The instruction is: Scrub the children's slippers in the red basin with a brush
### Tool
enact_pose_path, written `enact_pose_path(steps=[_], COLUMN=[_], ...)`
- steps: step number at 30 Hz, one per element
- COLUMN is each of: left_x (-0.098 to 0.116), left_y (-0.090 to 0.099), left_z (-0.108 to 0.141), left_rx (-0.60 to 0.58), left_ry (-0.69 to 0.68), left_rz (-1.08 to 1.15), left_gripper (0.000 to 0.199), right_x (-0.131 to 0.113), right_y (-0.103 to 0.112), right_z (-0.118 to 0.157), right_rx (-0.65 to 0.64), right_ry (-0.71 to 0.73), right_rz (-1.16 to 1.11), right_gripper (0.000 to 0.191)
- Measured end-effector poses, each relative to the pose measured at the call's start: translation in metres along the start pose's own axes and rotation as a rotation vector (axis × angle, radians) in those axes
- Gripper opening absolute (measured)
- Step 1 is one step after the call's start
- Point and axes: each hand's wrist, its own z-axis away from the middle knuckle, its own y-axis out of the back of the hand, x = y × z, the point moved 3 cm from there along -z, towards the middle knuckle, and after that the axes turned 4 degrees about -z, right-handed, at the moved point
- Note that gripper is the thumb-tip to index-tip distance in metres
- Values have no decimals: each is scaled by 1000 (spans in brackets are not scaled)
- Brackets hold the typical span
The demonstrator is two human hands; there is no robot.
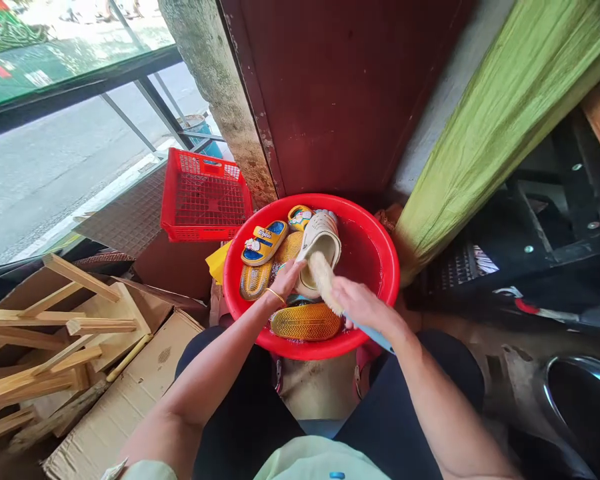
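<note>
My left hand [286,279] is closed on the near side of a white clog [321,233], which is tilted with its opening toward me. In my right hand [359,303] is a scrub brush [323,277] with pale bristles and a blue handle; its head reaches into the clog's opening. Both hands are over a red basin [391,267] holding water and several sandals. A yellow and blue sandal [266,243] lies at the left, and a second yellow one [300,217] is behind it. Nearest me, a yellow sandal [307,323] shows its patterned sole.
Behind the basin on the left is a red plastic crate [207,200]. Wooden stools or frames [95,327] and flattened cardboard [145,373] lie at the left. A green curtain [480,153] hangs at the right, and a dark red panel [340,93] stands behind.
</note>
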Motion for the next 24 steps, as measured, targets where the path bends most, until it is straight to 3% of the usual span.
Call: enact_pose_path(steps=[4,8,12,19,21,24], left_x=[-2,-7,-13,-15,-14,-8], left_y=[-11,-25,-28,-5,-3,-3], left_z=[16,39,41,4,-3,-3], left_rx=[-75,-216,-251,-163,-165,-133], left_ry=[-59,-94,-70,-73,-77,-98], left_rz=[-250,-421,-484,-539,-530,-511], left_gripper=[55,70,74,58,56,60], right_x=[6,17,20,17,22,34], right_y=[-16,-13,-14,-40,-35,-12], right_z=[-22,-59,-70,-24,-3,24], right_rx=[74,169,156,43,-17,-89], right_ry=[-86,-214,-228,-23,53,118], right_rz=[306,323,368,339,184,-111], right_gripper=[52,44,40,57,57,52])
